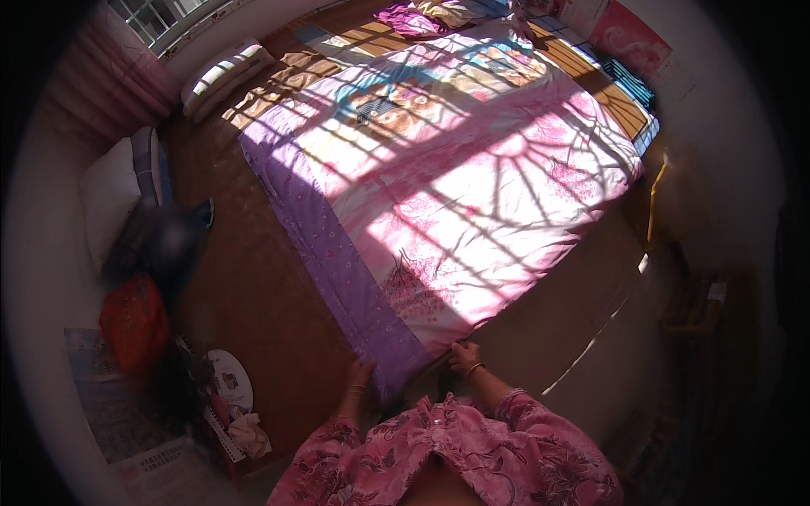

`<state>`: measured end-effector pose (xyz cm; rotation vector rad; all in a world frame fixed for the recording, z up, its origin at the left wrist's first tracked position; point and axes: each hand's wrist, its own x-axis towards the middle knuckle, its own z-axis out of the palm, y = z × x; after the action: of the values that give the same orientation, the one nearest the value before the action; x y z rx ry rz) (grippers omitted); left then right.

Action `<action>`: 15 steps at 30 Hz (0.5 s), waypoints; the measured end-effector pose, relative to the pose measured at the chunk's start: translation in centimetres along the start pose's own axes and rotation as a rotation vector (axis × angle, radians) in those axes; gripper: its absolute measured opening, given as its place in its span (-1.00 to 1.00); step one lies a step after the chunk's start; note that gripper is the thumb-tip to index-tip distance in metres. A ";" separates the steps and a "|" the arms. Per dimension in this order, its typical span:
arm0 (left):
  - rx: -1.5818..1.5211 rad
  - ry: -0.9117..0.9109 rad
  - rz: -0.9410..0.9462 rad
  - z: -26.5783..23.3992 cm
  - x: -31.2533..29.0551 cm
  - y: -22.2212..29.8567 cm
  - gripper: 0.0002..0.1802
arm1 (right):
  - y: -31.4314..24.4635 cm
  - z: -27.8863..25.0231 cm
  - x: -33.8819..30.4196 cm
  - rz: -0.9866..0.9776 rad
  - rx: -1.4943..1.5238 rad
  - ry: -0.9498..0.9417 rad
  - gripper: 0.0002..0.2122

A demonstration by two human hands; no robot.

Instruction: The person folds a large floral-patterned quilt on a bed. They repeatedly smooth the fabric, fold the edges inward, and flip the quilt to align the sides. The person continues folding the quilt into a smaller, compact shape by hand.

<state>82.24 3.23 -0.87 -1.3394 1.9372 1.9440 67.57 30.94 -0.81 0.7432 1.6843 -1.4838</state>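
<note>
A large quilt (pixel 472 198) lies spread across the bed, its face white and pink with printed teddy bears and trees. Along its left side runs a purple border (pixel 325 244) with small motifs. My left hand (pixel 363 373) is closed on the purple border at the near corner. A short way to the right, my right hand (pixel 465 357) pinches the quilt's near edge where the pink print ends. Between my hands the purple corner hangs down toward me. The fingertips are partly hidden against the cloth.
Brown bedding (pixel 245 278) stretches left of the quilt, with a rolled pillow (pixel 224 78) and a white cushion (pixel 110 198) by the wall. A red bag (pixel 135 325), a round white fan (pixel 230 379) and crumpled tissue (pixel 249 434) sit lower left. Folded striped cloth (pixel 629 84) lies far right.
</note>
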 end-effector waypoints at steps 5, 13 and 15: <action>0.148 0.304 0.055 0.4 0.1 0.3 -0.50 | -5.1 -5.2 3.2 -0.073 0.049 0.050 -0.82; 0.055 0.299 -0.091 2.4 0.0 -0.4 -0.33 | -11.0 -13.8 9.4 -0.107 0.101 0.261 -0.72; 0.140 0.343 0.059 0.3 1.0 -2.1 -0.29 | -12.3 -14.0 11.9 -0.149 0.128 0.294 -0.70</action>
<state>82.76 3.40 -3.22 -1.6825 2.2346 1.6495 48.73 42.18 -3.49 0.9611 1.9110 -1.6616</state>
